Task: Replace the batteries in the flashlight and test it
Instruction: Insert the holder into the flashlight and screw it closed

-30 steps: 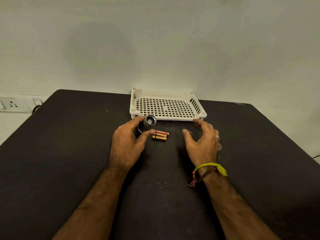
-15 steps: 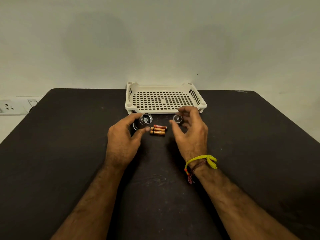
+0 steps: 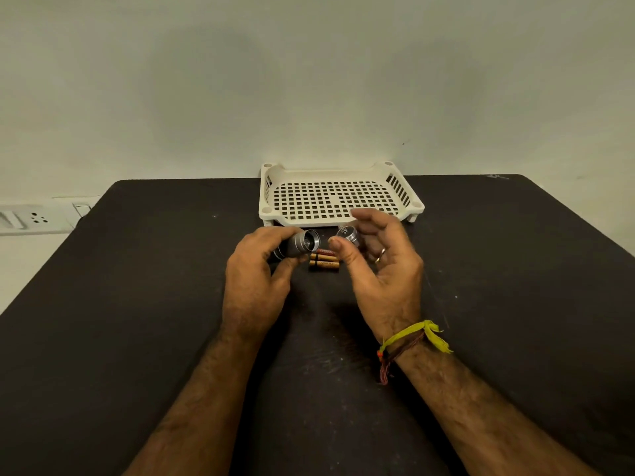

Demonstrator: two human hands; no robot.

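Looking down through the head camera, I am seeing both hands working above a dark worktop (image 3: 137, 304). My left hand (image 3: 256, 280) is gripping the flashlight body (image 3: 298, 244), fingers over the top and thumb underneath, and the silver tube is lying roughly level with its open, threaded end facing toward the right hand. My right hand (image 3: 379, 269) is holding the small silver end cap (image 3: 347, 232), pinching it between the thumb and the curled fingers, palm turned partly up; the cap is sitting just beside the open mouth of the tube, not touching it, with a narrow gap showing between the two parts. The batteries (image 3: 323, 260) are lying on the worktop just below and between the two parts, bunched side by side and touching each other; I am making out copper-and-black casings and one with a reddish wrap at the back, though the exact count is hard to tell. A white perforated tray (image 3: 271, 187) is sitting at the far edge of the worktop, just beyond the hands, against a pale wall (image 3: 309, 80). A yellow thread band (image 3: 417, 333) is circling the right wrist, and a ring (image 3: 379, 257) is showing on one finger. A white socket plate (image 3: 31, 218) is sitting on the wall to the far left.
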